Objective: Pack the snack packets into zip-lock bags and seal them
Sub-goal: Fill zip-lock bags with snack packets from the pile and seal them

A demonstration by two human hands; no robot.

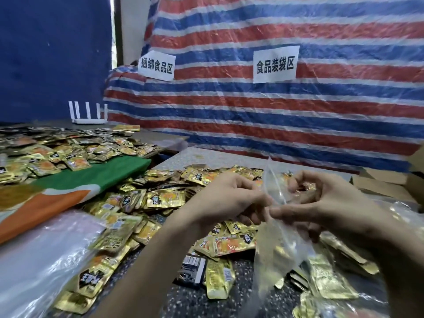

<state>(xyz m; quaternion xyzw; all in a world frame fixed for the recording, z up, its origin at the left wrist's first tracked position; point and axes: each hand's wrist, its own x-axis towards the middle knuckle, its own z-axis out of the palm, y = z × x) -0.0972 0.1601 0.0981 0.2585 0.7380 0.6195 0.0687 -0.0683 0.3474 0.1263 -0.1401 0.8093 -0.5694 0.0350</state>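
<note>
A clear zip-lock bag [274, 249] hangs between my hands above the table, its top edge rising to a point near the middle of the view. My left hand [226, 198] pinches the bag's top from the left. My right hand [321, 198] pinches it from the right, fingers curled round the plastic. Several gold snack packets [165, 198] lie heaped on the speckled table [195, 301] under and around my hands. Whether the bag holds any packets cannot be told through the plastic.
A second heap of gold packets [46, 154] covers a green and orange cloth [75, 187] at the left. A stack of clear plastic bags [39, 255] lies at the near left. Cardboard boxes [385, 184] stand at the right. A striped tarpaulin [275, 111] with paper signs hangs behind.
</note>
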